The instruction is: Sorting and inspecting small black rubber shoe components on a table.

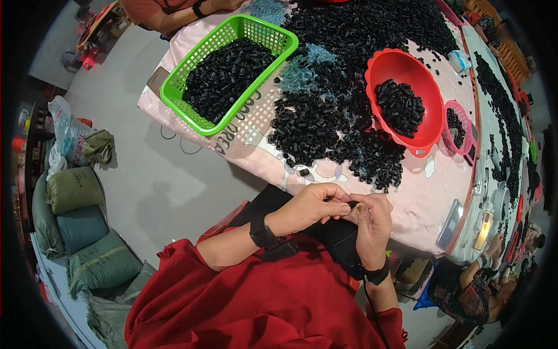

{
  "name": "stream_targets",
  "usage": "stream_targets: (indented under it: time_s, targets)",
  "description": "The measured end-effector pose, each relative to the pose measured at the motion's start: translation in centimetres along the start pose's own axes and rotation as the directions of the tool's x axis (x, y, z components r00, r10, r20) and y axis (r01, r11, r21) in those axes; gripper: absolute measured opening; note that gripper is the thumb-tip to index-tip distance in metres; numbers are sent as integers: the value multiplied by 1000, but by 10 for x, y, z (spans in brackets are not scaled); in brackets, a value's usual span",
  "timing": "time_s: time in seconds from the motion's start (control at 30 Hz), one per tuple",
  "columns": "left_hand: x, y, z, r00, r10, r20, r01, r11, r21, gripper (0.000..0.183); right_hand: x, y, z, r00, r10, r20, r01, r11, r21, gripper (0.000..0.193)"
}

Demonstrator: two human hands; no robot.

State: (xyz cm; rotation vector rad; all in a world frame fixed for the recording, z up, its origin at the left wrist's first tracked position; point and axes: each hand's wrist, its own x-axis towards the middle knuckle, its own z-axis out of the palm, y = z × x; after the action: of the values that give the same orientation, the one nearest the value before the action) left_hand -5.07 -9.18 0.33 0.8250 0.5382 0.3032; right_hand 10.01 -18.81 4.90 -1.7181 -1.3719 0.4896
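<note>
My left hand (318,207) and my right hand (372,218) meet at the table's near edge, each closed in a pinch. Between their fingertips is a small black plastic part (352,204), mostly hidden by the thumbs. Just beyond my hands spreads a large heap of small black plastic parts (308,128). Small clear-blue pieces (308,65) lie in clusters on that heap. To the left, a green plastic basket (169,93) holds many black parts. A red scalloped bowl (427,93) on the right has more black parts inside.
A pink basket (455,148) with black parts stands beside the red bowl. A phone (450,225) lies at the table's right edge. Across the table, another person's arm (174,20) reaches in. Filled sacks (104,262) are stacked at left. Other people sit at the far right table.
</note>
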Motion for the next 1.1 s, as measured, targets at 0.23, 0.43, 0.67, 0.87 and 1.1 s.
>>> stream_targets:
  time_s: [0.23,0.43,0.67,0.87,1.1]
  targets:
    - [1,1,4,1000,-12,-14,13,1000,6,20,-5,9,1,998,63,-10,-62,992,108,13]
    - [0,1,3,1000,-13,-4,13,1000,12,20,-8,15,5,988,157,-3,-148,933,329,14]
    - [-2,2,4,1000,-7,-5,7,998,57,21,-8,14,1,993,121,19,-122,981,154,12]
    - [-4,1,8,999,13,-43,-8,994,110,19,-6,7,1,999,35,-25,-36,998,-58,11]
    - [-5,6,13,997,-35,-67,36,999,5,22,-8,5,0,998,56,-35,-60,990,-129,12]
